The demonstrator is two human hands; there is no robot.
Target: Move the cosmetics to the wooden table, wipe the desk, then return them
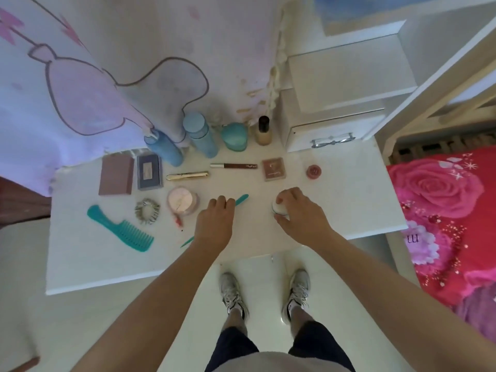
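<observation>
Cosmetics lie spread on the white desk (pixel 94 264). My left hand (pixel 214 224) rests over a thin teal tail comb (pixel 241 198), fingers curled on its middle; its tip shows below my wrist. My right hand (pixel 300 213) is closed around a small white jar (pixel 279 208). Farther back stand two blue bottles (pixel 163 147) (pixel 201 135), a teal jar (pixel 234 136) and a foundation bottle (pixel 263 131). Flat on the desk are a gold tube (pixel 188 175), a brown lip gloss (pixel 233 165), a pink compact (pixel 273 169), a round powder case (pixel 182 201) and two palettes (pixel 116 174) (pixel 149 171).
A wide teal comb (pixel 120 229) and a scrunchie (pixel 147 210) lie at the desk's left. A small red pot (pixel 313 171) sits right. A white drawer box (pixel 330 130) stands at the back right. A bed with a rose cover (pixel 442 210) borders the desk's right side.
</observation>
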